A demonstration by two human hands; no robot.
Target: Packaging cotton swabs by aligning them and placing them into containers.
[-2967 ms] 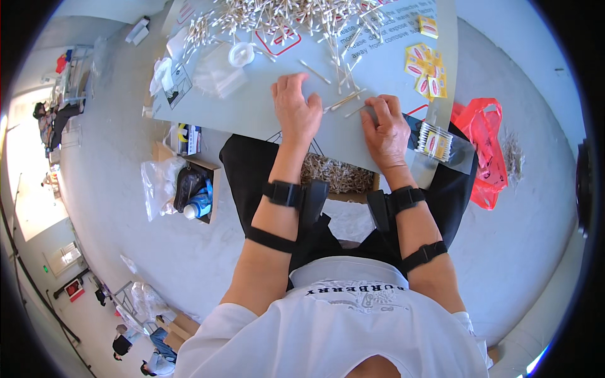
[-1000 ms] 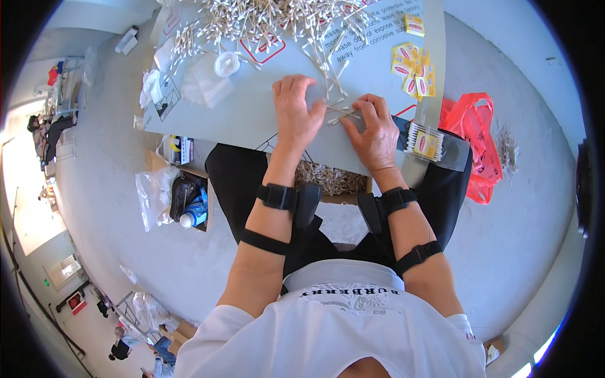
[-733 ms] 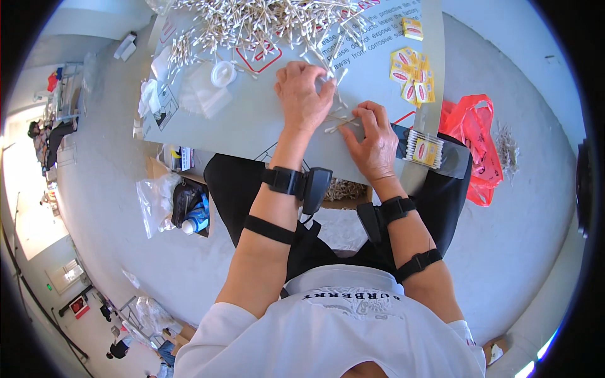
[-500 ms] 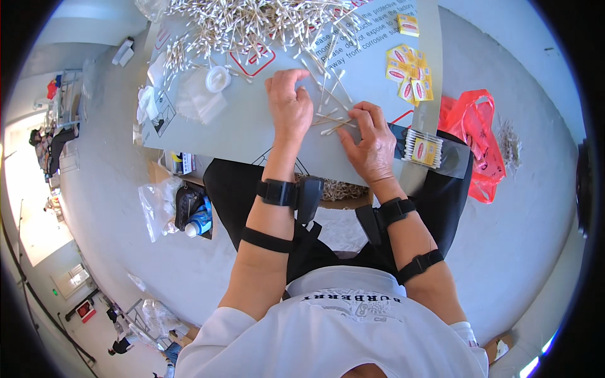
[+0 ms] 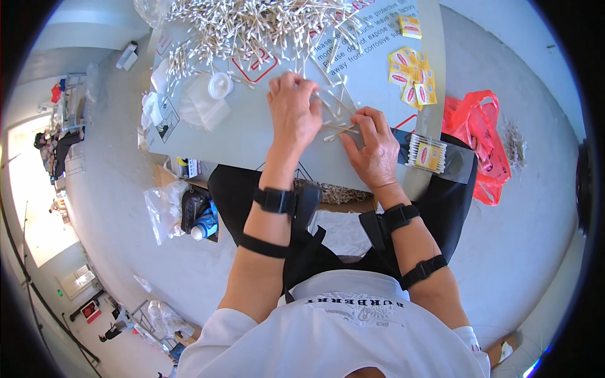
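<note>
Loose cotton swabs (image 5: pixel 340 97) lie criss-cross on the grey board between my two hands. My left hand (image 5: pixel 294 112) is curled, with its index finger and thumb drawn together at the end of one swab. My right hand (image 5: pixel 377 150) rests on the board to the right. Its thumb and index finger close around the ends of a few swabs (image 5: pixel 339 128) that point left. Beyond both hands a big heap of swabs (image 5: pixel 252 28) covers the far part of the board. A flat clear pack of swabs with a yellow label (image 5: pixel 428 155) lies right of my right hand.
Yellow labels (image 5: pixel 413 75) lie at the board's right side. A white round lid (image 5: pixel 220 85) and clear plastic bags (image 5: pixel 203 107) are on the left. A red plastic bag (image 5: pixel 480 142) hangs at the right. Below the board's near edge is a box of swabs (image 5: pixel 345 195).
My left hand has shifted slightly nearer and to the right, its fingertips coming to the loose swabs. My right hand stays beside the same swabs. The whole view has shifted slightly.
</note>
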